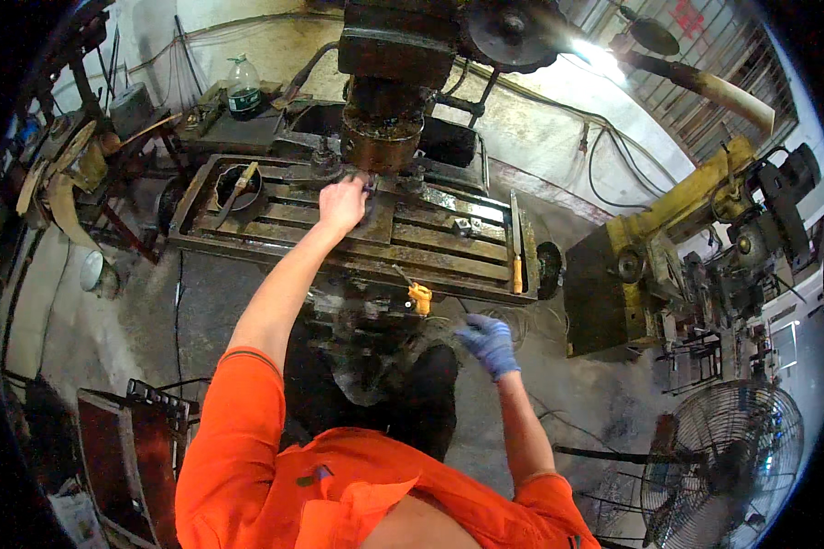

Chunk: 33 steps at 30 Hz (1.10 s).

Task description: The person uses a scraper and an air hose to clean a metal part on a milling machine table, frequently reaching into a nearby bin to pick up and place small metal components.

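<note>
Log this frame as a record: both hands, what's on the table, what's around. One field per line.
left_hand: bare left hand at the lower end of the machine head, grip unclear
right_hand: blue-gloved right hand, off the front of the slotted table, grip unclear
table_left: dark bowl, brush across it
table_right: yellow-handled tool along the edge
table_front: yellow air gun
behind_left: green-tinted jug
lower_right: caged fan
</note>
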### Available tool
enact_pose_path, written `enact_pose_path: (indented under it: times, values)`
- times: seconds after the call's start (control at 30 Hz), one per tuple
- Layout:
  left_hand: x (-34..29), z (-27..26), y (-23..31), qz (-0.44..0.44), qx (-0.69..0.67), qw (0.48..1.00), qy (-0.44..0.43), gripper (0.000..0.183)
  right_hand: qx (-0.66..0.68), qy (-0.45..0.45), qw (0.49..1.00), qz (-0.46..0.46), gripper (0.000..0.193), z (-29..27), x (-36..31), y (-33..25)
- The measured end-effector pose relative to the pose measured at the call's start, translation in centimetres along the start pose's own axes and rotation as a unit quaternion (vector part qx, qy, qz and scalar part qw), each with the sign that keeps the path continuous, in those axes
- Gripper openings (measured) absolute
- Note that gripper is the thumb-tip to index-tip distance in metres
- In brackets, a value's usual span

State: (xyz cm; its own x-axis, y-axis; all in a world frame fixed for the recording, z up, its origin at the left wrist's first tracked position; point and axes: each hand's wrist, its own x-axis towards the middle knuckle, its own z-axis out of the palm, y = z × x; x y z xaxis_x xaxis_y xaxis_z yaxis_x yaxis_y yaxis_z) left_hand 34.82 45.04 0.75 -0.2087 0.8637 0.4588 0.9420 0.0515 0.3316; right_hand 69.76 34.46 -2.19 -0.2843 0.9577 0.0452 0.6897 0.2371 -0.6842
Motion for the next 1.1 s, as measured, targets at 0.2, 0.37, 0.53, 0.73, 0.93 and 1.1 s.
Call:
enact_pose_path:
  times: [0.2,0.37,0.53,0.73,0.93,1.1]
  values:
    - [1.3,-0.5,0.2,-0.092,0.012,0.995,-0.039,0.041,0.045,0.194,0.975,-0.100,0.023,-13.8,3.0,-8.0]
    - [1.3,-0.1,-1.7,-0.101,-0.002,0.993,-0.054,0.040,0.271,0.294,0.806,-0.436,0.041,-28.5,9.2,-20.5]
    - [2.0,0.5,-0.5,-0.079,-0.038,0.994,-0.057,0.035,0.383,0.262,0.727,-0.507,0.045,-31.2,7.1,-27.5]
    - [1.8,-0.1,-1.3,-0.106,-0.033,0.991,-0.070,0.034,0.283,0.441,0.737,-0.427,0.038,-20.0,4.3,-19.3]
    - [1.8,-0.6,-1.5,-0.084,-0.043,0.993,-0.073,0.035,0.267,0.396,0.752,-0.454,0.044,-19.7,4.2,-19.6]
    - [0.6,-3.2,-2.9,-0.058,-0.136,0.985,-0.087,0.038,0.245,0.408,0.767,-0.430,0.043,-18.4,4.6,-18.3]
